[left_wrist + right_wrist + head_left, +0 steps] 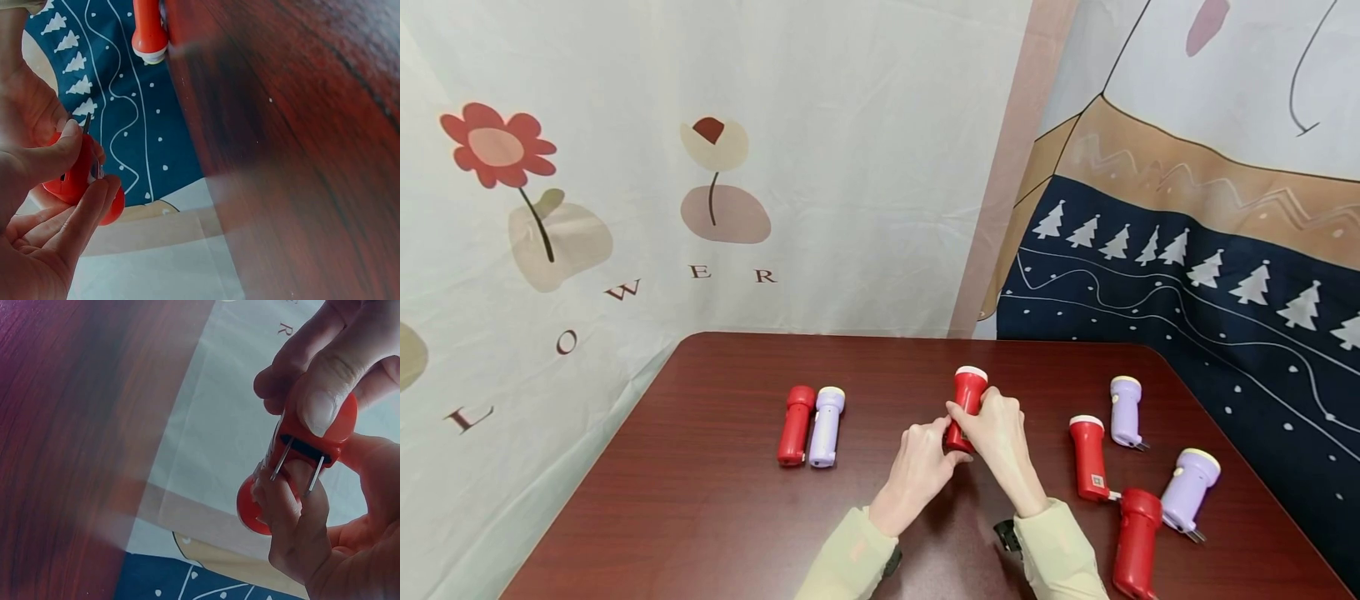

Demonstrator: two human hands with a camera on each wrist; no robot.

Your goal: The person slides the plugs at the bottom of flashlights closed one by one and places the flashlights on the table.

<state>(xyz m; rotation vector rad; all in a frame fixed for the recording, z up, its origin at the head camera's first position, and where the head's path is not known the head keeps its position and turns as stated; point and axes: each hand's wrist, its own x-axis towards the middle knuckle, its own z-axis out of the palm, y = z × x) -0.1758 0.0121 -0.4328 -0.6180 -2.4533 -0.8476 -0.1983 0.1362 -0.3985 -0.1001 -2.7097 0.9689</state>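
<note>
Both hands hold a red flashlight with a white-rimmed head, its head pointing away from me. My left hand grips the near end; in the right wrist view its thumb presses the red base. Two metal prongs stick out of a dark slot there. My right hand grips the flashlight's right side, and its fingers curl close beside the prongs. In the left wrist view one prong shows beside the left thumb. Fingers hide much of the barrel.
On the left of the brown table, a red flashlight lies beside a lilac one. At the right lie two red flashlights and two lilac flashlights, some with prongs out. Printed curtains hang behind.
</note>
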